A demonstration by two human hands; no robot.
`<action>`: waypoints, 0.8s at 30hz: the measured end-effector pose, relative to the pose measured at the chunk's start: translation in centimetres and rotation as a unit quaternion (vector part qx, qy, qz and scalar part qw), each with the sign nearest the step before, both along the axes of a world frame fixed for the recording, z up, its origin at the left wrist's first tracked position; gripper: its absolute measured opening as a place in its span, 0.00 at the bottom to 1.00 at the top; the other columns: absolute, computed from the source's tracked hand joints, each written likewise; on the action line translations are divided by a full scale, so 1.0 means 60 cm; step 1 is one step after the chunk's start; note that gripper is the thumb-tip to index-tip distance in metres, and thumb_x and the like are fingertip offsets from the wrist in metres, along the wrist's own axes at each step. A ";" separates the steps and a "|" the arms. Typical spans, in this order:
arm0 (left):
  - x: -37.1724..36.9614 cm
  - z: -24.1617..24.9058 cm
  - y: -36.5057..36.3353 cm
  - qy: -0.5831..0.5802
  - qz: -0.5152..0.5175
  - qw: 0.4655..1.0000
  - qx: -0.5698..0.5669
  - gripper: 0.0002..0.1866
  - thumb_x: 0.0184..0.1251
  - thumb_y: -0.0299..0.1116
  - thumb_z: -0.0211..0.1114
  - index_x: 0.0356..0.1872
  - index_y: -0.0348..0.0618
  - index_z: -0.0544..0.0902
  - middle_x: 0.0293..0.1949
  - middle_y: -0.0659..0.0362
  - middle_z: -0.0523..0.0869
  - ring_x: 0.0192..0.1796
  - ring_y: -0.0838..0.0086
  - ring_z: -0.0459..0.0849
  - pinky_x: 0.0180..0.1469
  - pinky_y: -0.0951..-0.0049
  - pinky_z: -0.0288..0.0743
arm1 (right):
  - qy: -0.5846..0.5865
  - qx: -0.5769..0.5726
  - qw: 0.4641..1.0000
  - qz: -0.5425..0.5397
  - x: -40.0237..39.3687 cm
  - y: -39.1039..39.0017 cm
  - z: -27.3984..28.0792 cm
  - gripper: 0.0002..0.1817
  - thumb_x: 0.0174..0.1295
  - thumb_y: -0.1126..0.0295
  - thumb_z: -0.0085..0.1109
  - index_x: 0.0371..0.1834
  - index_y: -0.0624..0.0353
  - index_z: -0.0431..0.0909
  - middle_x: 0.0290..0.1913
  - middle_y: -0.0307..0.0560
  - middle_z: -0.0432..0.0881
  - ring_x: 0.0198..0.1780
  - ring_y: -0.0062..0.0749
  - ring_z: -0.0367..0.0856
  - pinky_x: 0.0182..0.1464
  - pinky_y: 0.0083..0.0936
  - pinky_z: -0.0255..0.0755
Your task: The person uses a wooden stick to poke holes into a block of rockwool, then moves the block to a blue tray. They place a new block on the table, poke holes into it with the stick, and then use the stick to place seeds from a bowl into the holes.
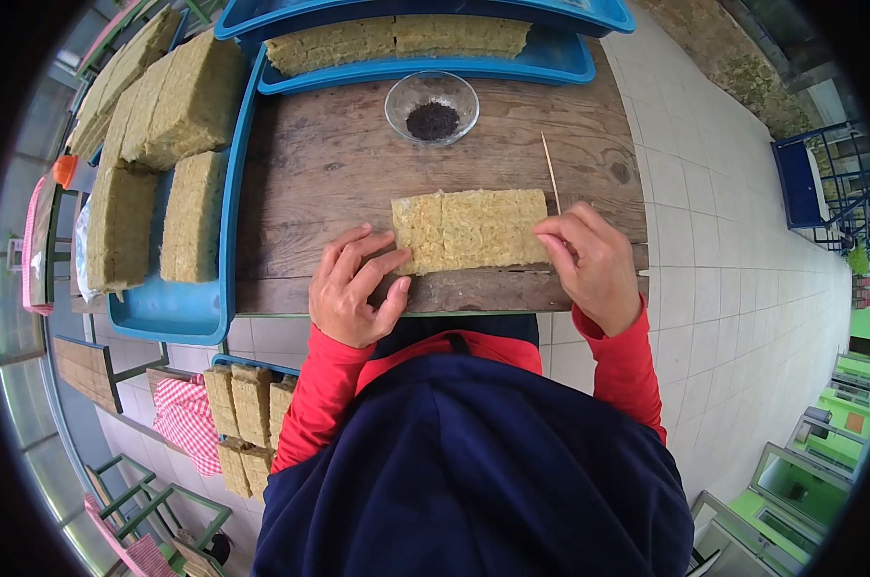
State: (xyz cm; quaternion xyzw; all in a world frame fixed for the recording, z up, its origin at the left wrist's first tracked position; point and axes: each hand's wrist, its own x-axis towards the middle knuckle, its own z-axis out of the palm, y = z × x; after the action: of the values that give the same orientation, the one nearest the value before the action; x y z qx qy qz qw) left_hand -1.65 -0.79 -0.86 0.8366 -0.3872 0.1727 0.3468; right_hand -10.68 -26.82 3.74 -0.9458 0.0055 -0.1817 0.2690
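A flat yellowish block of rockwool (pixel 473 229) lies on the wooden table before me, a crease across its top. My left hand (pixel 353 288) is open at its left end, fingers spread, the fingertips on or beside the edge. At the right end, the fingers of my right hand (pixel 589 260) are pinched together at the block's edge. A thin wooden skewer (pixel 549 165) sticks out from that hand, pointing away from me; its near end is hidden by the fingers. Beyond the block stands a clear glass bowl (pixel 433 108) with tiny dark grains, seed-like, in it.
A blue tray (pixel 171 306) with several thick rockwool blocks stands along the table's left side. More blue trays (pixel 425 75) with rockwool sit at the far edge. Below left, another tray holds rockwool pieces (pixel 250 404). Tiled floor (pixel 714 240) lies to the right.
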 end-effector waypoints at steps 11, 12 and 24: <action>-0.003 -0.001 -0.001 0.028 0.007 1.000 0.003 0.13 0.53 0.37 0.67 0.38 0.44 0.89 0.45 0.55 0.86 0.55 0.54 0.80 0.57 0.59 0.74 | -0.002 0.019 1.000 0.011 -0.022 -0.006 -0.014 0.03 0.57 0.75 0.64 0.34 0.56 0.82 0.30 0.43 0.76 0.29 0.40 0.79 0.30 0.32 0.73; -0.003 -0.001 -0.001 0.028 0.007 1.000 0.002 0.13 0.52 0.37 0.67 0.38 0.44 0.89 0.45 0.55 0.86 0.55 0.54 0.80 0.57 0.59 0.74 | -0.002 0.019 1.000 0.011 -0.021 -0.006 -0.014 0.03 0.57 0.75 0.64 0.34 0.56 0.82 0.30 0.43 0.76 0.29 0.40 0.79 0.30 0.32 0.73; -0.001 -0.001 -0.002 0.014 0.006 1.000 -0.002 0.13 0.50 0.35 0.69 0.38 0.47 0.88 0.45 0.57 0.86 0.54 0.56 0.81 0.55 0.61 0.76 | 0.037 0.027 0.999 0.021 -0.023 -0.011 0.000 0.06 0.57 0.82 0.61 0.35 0.63 0.83 0.30 0.46 0.77 0.29 0.35 0.79 0.28 0.25 0.73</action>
State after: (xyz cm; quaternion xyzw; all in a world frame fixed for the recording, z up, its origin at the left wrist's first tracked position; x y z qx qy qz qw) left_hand -1.72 -0.88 -0.89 0.8409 -0.3767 0.1641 0.3523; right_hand -12.04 -27.49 3.75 -0.9444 0.0007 -0.1405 0.2974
